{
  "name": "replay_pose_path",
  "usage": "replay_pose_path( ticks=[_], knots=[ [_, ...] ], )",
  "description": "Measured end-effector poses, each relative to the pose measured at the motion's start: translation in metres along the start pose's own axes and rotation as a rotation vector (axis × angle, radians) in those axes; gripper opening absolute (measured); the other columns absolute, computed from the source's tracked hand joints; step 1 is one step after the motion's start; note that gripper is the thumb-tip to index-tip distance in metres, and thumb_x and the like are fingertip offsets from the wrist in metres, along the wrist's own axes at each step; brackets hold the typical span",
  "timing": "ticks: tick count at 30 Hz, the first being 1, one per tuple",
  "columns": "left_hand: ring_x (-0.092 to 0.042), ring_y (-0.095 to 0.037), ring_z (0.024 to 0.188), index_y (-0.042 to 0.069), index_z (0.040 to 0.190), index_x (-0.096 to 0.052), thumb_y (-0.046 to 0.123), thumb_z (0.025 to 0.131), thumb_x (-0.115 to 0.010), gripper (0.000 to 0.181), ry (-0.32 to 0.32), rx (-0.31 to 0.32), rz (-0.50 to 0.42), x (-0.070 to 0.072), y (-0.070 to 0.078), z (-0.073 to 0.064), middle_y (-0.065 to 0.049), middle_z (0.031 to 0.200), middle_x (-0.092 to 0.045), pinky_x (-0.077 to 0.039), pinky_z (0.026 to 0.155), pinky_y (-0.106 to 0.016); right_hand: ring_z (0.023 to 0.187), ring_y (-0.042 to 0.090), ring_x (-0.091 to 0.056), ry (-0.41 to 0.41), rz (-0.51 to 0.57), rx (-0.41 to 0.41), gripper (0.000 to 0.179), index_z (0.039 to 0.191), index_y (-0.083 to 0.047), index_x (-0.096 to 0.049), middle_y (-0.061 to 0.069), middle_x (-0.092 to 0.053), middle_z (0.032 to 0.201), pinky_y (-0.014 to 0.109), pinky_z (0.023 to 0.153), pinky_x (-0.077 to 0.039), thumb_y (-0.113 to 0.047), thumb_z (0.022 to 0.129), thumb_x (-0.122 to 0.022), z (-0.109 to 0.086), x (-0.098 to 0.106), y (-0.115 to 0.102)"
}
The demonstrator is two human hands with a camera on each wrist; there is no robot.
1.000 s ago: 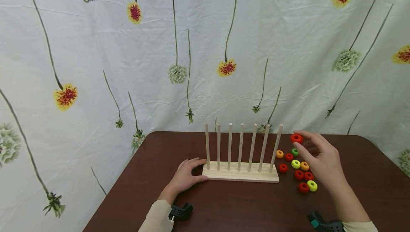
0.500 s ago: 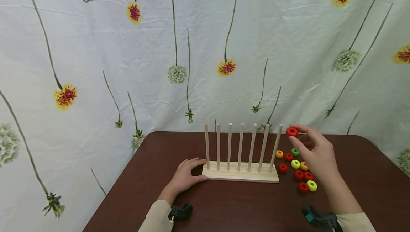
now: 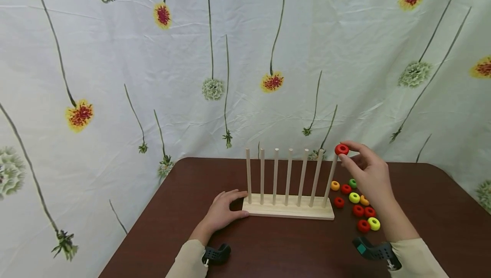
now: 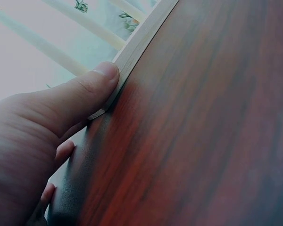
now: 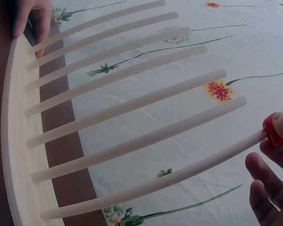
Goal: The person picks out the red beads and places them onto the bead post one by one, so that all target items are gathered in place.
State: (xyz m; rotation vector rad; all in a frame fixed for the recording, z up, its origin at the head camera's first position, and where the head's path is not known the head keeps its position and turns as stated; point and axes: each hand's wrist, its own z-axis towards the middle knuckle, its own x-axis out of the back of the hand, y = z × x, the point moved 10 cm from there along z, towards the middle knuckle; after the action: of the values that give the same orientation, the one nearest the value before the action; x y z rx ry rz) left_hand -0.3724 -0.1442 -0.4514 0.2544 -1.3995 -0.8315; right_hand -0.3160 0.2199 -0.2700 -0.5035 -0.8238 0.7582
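A wooden peg rack (image 3: 287,213) with several upright pegs stands on the table. My left hand (image 3: 223,211) grips the left end of its base, thumb at the front edge and index finger at the back corner. In the left wrist view the thumb (image 4: 92,87) presses against the base's edge. Between the thumb and index finger of my right hand (image 3: 370,170) a red ring (image 3: 338,152) is pinched. It sits at the top of the rightmost peg (image 3: 331,176); in the right wrist view the peg's tip meets the ring (image 5: 270,128).
Several loose rings in red, yellow (image 3: 374,227), orange (image 3: 335,188) and green lie on the dark brown table (image 3: 184,192), right of the rack and partly behind the right forearm. A flower-print cloth (image 3: 245,56) hangs behind the table.
My right hand has carried the red ring left and up, from above the loose rings to the rightmost peg's top. The left hand has stayed at the rack's end.
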Motion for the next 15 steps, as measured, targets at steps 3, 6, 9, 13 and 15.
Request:
replay_pose_path(
  ticks=[3, 6, 9, 13, 15],
  knots=[
    [-0.047, -0.033, 0.141, 0.019, 0.135, -0.064, 0.041, 0.082, -0.081, 0.06, 0.002, -0.005, 0.006, 0.0, 0.001, 0.0, -0.006, 0.14, -0.063, -0.023, 0.12, -0.063, 0.068, -0.006, -0.057, -0.014, 0.0, 0.003, 0.036, 0.132, -0.018, -0.064, 0.014, -0.073, 0.084, 0.025, 0.049, -0.042, -0.03, 0.098, -0.065, 0.003, -0.005, -0.001],
    [-0.047, -0.033, 0.141, 0.019, 0.135, -0.064, 0.041, 0.082, -0.081, 0.06, 0.004, -0.007, 0.009, 0.0, 0.001, 0.0, -0.005, 0.14, -0.063, -0.023, 0.12, -0.062, 0.066, -0.005, -0.057, -0.025, 0.002, -0.005, 0.036, 0.132, -0.017, -0.064, 0.016, -0.073, 0.083, 0.025, 0.048, -0.042, -0.03, 0.098, -0.066, 0.005, -0.008, 0.0],
    [-0.046, -0.033, 0.141, 0.019, 0.135, -0.064, 0.041, 0.082, -0.081, 0.06, 0.006, -0.009, 0.009, 0.0, 0.001, 0.0, -0.005, 0.14, -0.062, -0.023, 0.12, -0.062, 0.063, -0.002, -0.057, -0.033, -0.006, -0.021, 0.036, 0.132, -0.017, -0.064, 0.015, -0.073, 0.081, 0.026, 0.046, -0.041, -0.03, 0.098, -0.065, 0.006, -0.01, 0.003],
    [-0.046, -0.033, 0.141, 0.018, 0.135, -0.064, 0.04, 0.082, -0.082, 0.06, 0.008, -0.011, 0.009, 0.001, 0.002, -0.001, -0.006, 0.14, -0.063, -0.023, 0.12, -0.062, 0.061, 0.003, -0.056, -0.044, -0.018, -0.042, 0.036, 0.131, -0.018, -0.065, 0.008, -0.071, 0.075, 0.026, 0.047, -0.04, -0.033, 0.099, -0.064, 0.006, -0.011, 0.006],
    [-0.046, -0.033, 0.141, 0.018, 0.135, -0.064, 0.04, 0.082, -0.082, 0.06, 0.008, -0.009, 0.006, 0.001, 0.002, -0.001, -0.006, 0.14, -0.063, -0.023, 0.12, -0.062, 0.06, 0.005, -0.055, -0.054, -0.02, -0.049, 0.036, 0.131, -0.017, -0.065, 0.006, -0.071, 0.074, 0.026, 0.047, -0.041, -0.034, 0.099, -0.064, 0.006, -0.012, 0.007]
  ],
)
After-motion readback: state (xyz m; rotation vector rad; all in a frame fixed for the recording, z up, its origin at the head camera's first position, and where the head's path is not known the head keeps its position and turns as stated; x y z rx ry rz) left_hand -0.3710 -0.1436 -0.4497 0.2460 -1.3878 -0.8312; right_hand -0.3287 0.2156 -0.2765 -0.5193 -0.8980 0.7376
